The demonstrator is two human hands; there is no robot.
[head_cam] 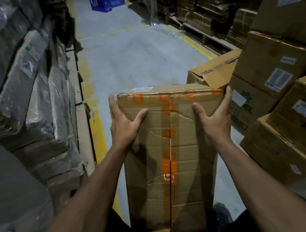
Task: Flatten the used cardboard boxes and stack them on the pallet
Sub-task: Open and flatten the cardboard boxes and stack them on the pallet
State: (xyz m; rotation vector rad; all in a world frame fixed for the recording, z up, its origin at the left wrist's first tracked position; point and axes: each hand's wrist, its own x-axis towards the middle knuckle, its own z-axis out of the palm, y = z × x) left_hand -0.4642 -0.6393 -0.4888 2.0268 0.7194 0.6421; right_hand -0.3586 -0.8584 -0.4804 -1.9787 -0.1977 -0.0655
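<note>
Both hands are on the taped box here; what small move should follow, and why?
Probably pull the top flaps apart along the centre seam. The cardboard box is unflattened, its orange tape already split, and the left hand and right hand grip its far corners, thumbs on top.

The cardboard box (169, 152) is brown, still unflattened, held lengthwise away from the body and filling the lower centre. Its top seam, running from 6 o'clock toward 12, carries orange printed tape (split open along the near half). The top panel is creased and dented, and a white label sits on its far end.
</note>
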